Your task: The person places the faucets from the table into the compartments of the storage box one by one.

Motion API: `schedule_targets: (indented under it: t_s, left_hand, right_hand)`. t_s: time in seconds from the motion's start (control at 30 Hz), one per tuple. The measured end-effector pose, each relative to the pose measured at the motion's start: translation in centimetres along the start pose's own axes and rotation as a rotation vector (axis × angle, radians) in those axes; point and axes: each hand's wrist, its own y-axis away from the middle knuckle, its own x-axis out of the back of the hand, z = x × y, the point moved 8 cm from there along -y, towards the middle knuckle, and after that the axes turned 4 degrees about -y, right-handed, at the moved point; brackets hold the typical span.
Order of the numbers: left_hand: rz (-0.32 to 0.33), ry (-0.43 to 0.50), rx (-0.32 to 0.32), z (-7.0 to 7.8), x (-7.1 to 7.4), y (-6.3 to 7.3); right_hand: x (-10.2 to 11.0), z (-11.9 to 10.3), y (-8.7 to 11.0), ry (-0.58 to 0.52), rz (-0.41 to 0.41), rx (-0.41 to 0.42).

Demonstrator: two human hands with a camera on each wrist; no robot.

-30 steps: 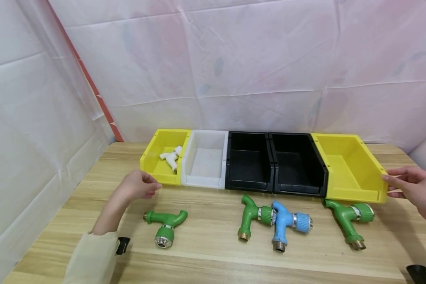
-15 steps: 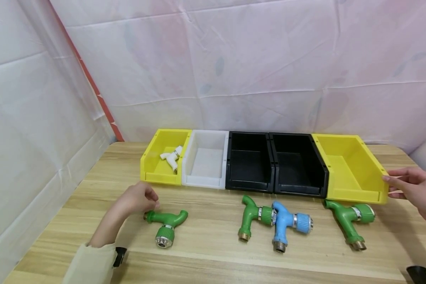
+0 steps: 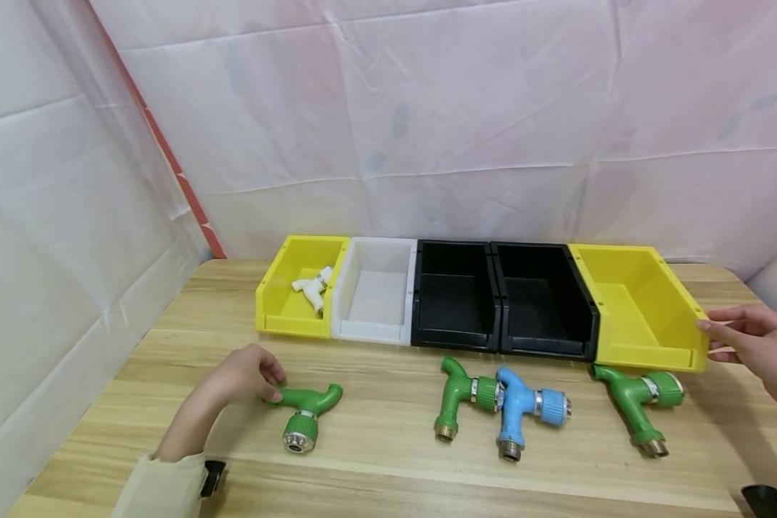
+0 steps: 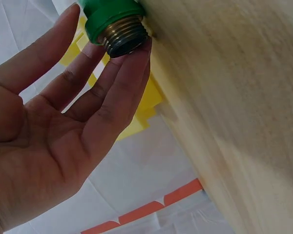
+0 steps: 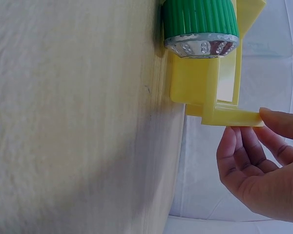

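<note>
My left hand is at the threaded end of the leftmost green faucet, which lies on the table. In the left wrist view, thumb and fingers of the left hand stand on either side of that brass-threaded end. At far right, my right hand pinches the side edge of the right yellow bin. The right wrist view shows the thumb of the right hand on one side of the edge, fingers on the other.
Left to right stand a yellow bin holding a small white faucet, a white bin and two black bins. On the table lie another green faucet, a blue faucet and a green faucet at right.
My left hand has come down from near the left yellow bin to the green faucet's threaded end. The right hand stays on the yellow bin's edge.
</note>
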Motion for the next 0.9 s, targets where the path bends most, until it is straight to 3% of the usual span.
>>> schedule_targets:
  t_s: [0.47, 0.7, 0.9]
  left_hand:
    - [0.003, -0.027, 0.013, -0.3, -0.1, 0.0]
    - [0.023, -0.036, 0.081, -0.9, 0.1, 0.2]
    - [0.004, -0.047, 0.081, -1.1, 0.1, 0.2]
  right_hand:
    - [-0.1, 0.0, -0.1, -0.023, -0.017, -0.019]
    - [-0.1, 0.0, -0.2, -0.024, -0.019, -0.012]
    - [-0.1, 0.0, -0.1, -0.006, -0.019, -0.010]
